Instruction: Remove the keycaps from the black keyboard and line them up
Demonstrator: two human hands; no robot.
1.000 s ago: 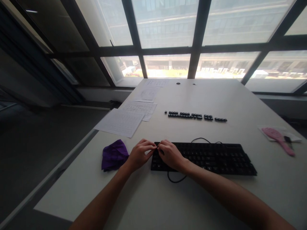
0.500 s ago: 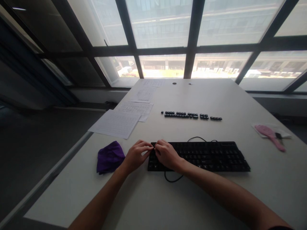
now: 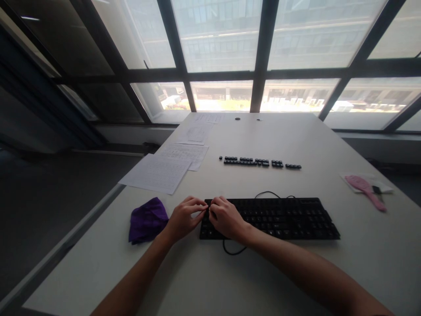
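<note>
A black keyboard (image 3: 279, 219) lies on the white table, its cable looping out at the front and back. Both my hands meet over its upper left corner. My left hand (image 3: 187, 218) comes in from the left with thumb and fingertips pinched together at the corner; what they hold, if anything, is too small to name. My right hand (image 3: 226, 218) rests over the left keys, fingers curled and closed, its fingertips near those of my left hand. Whatever lies between the fingertips is hidden. Beyond the keyboard, loose black keycaps (image 3: 241, 162) stand in short rows.
A crumpled purple cloth (image 3: 148, 220) lies left of my left hand. Printed sheets (image 3: 158, 172) spread along the table's left edge. A pink brush (image 3: 365, 189) lies at the right on a clear bag. The table (image 3: 250, 281) reaches to the windows.
The whole view has shifted slightly, so the table and its objects appear a little lower and further left. Both hands stay at the keyboard's upper left corner, with their grip little changed.
</note>
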